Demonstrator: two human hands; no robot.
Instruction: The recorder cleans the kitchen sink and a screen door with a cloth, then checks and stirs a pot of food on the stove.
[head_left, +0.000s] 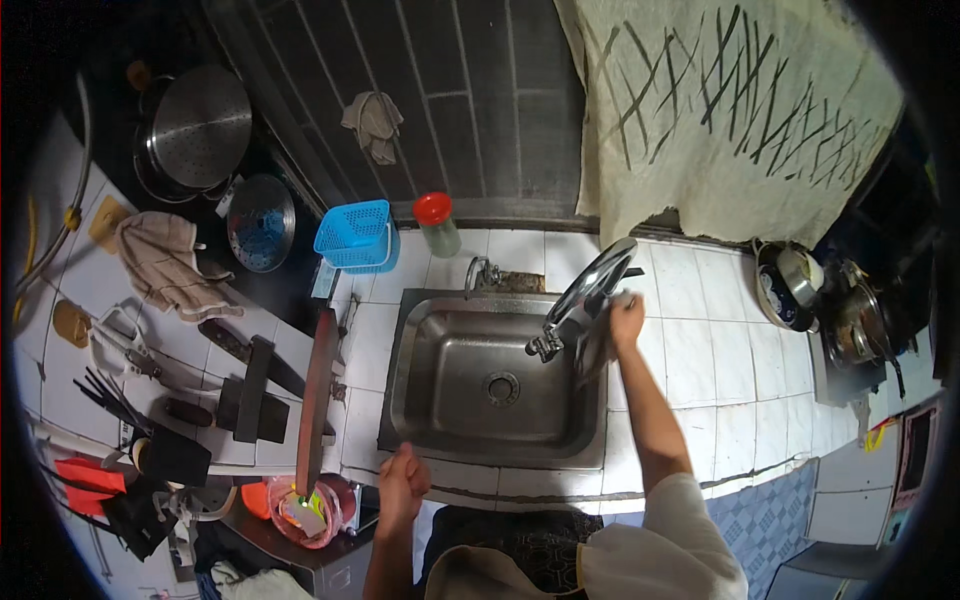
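Observation:
A stainless steel sink (501, 456) is set into the white-tiled counter before me. Over its right rear part leans a chrome faucet (592, 279) with a jointed spout head. My right hand (627, 321) is closed beside the faucet, at the sink's right edge. From it hangs a blurred, dark cloth-like thing (595, 351), in front of the sink's right wall; motion blur hides its details. My left hand (405, 480) is curled near the counter's front edge, below the sink's front left corner, and nothing shows in it.
Behind the sink stand a blue plastic basket (358, 236) and a red-lidded jar (436, 225). A small second tap (480, 274) rises at the sink's rear rim. On the left are an upright wooden board (318, 401), a knife rack (257, 390) and a towel (169, 262). Pots (855, 319) stand far right.

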